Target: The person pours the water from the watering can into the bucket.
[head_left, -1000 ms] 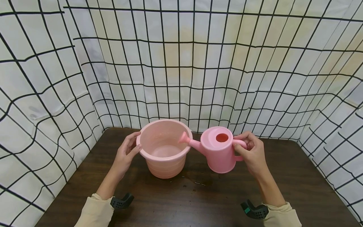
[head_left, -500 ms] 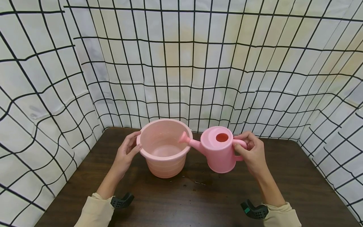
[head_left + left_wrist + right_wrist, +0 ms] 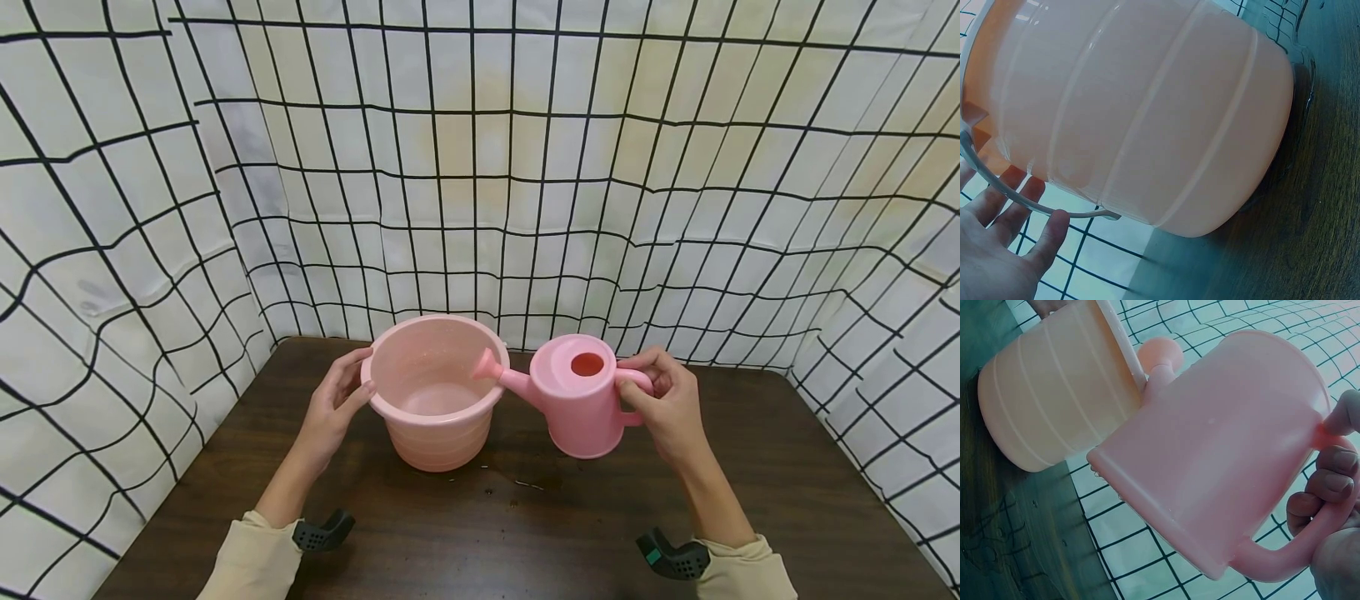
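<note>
Watering can smooth glossy plastic, tub glossy ribbed plastic, desk wood-grain with sheen, backdrop creased, cloth-like

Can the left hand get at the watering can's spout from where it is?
Probably not without letting go: the left hand holds the left side of the bucket, whose open mouth lies between that hand and the spout. Freed, it could likely cross over the top.

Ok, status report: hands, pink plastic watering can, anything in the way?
Left hand holds round light-pink plastic bucket; right hand grips watering can by handle. Can lifted, spout tip over bucket's opening. Nothing visible in the way.
</note>
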